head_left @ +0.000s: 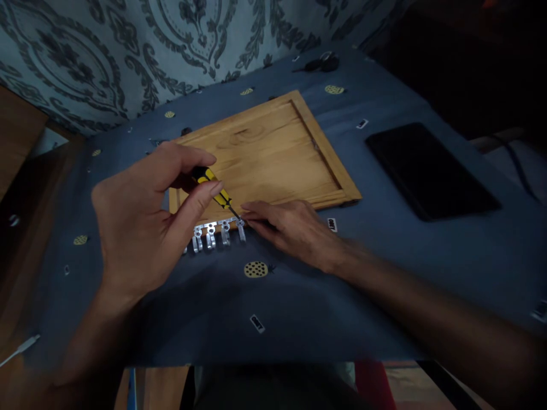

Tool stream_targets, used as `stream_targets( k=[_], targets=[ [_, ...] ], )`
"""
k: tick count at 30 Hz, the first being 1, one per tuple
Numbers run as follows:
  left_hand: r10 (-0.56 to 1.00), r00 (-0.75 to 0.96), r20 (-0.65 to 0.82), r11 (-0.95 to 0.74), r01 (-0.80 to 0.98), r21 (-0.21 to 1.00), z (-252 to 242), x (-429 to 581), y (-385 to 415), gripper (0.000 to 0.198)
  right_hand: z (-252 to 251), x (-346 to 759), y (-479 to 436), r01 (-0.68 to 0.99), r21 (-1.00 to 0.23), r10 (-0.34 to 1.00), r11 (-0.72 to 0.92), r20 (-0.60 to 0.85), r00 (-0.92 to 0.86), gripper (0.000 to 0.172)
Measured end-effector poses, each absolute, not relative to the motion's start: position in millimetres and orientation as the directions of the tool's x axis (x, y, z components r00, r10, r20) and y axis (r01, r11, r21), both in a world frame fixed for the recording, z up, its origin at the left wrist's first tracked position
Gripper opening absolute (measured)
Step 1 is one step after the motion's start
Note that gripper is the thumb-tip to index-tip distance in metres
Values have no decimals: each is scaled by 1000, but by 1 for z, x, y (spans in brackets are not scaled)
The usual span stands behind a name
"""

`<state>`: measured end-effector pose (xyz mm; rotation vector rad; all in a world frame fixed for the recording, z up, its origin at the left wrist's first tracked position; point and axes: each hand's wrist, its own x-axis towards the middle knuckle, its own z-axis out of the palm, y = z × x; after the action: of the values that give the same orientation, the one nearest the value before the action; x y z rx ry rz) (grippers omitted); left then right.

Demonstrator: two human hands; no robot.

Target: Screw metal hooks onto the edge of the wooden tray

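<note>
My left hand [145, 210] is closed around a small yellow and black screwdriver [219, 195], pinched between thumb and fingers. Its shaft slants down to the right, and the tip meets the right end of a silver metal hook rail [211, 228]. Several hooks hang from this rail, which lies along the near edge of a wooden framed board [265, 154]. My right hand [299, 230] rests by the rail's right end, its thumb and fingertips pinched together close to the screwdriver tip. What sits between those fingertips is too small to tell.
A dark blue cloth [299, 324] with pineapple prints covers the surface. To the right lies a black tablet-like slab [431, 171]. Black-handled keys or a similar item [322, 62] lie at the back. A white cable plug [28, 343] is at lower left. Patterned fabric [188, 40] rises behind.
</note>
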<state>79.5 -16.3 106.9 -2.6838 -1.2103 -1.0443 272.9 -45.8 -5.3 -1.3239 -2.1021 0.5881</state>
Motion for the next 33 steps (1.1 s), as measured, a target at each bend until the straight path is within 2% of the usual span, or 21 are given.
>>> stream_targets(
  k=[18, 25, 30, 33],
  targets=[
    [645, 516, 564, -720, 659, 220, 109, 77, -16, 20, -5, 272, -45, 673, -612, 909, 415, 245, -337, 23],
    [666, 520, 535, -720, 634, 281, 110, 76, -17, 26, -4, 273, -46, 667, -617, 908, 417, 251, -336, 21],
    [680, 506, 531, -711, 631, 309, 110, 79, -18, 21, -4, 272, -46, 656, -631, 909, 415, 249, -335, 22],
    [663, 511, 548, -718, 642, 269, 110, 81, -20, 17, -4, 273, -46, 652, -633, 907, 417, 244, -343, 22]
  ],
)
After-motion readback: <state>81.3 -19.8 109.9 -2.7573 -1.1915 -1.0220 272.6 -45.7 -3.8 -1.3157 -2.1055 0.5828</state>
